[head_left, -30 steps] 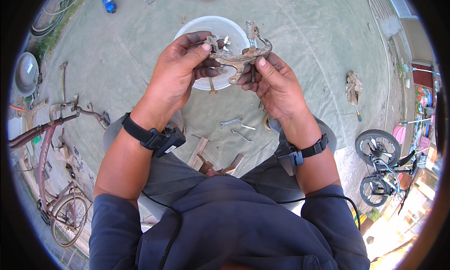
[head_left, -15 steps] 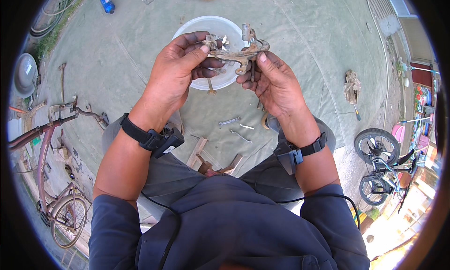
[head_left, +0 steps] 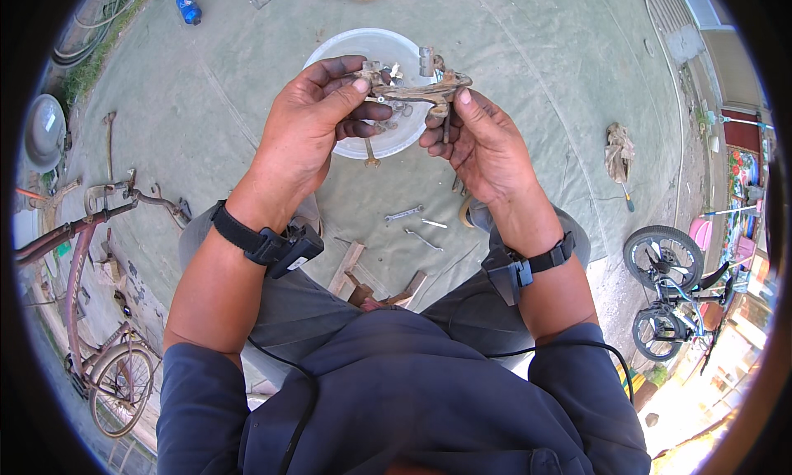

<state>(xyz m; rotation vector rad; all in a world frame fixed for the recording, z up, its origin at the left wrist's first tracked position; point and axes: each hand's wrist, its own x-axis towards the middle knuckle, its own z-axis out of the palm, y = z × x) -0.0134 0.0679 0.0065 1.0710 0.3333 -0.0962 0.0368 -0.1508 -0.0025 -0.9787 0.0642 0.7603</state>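
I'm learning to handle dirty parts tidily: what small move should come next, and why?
I'd perhaps shift the part slightly left, more over the basin. The left hand and the right hand grip its opposite ends, and in this view its right end reaches past the basin's edge; its brown surface looks dirty, so anything loose might fall outside.

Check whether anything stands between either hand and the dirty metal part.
Nothing visible does: the left hand holds the metal part by its left end, the right hand by its right end. The white basin shows beyond it, not in between.
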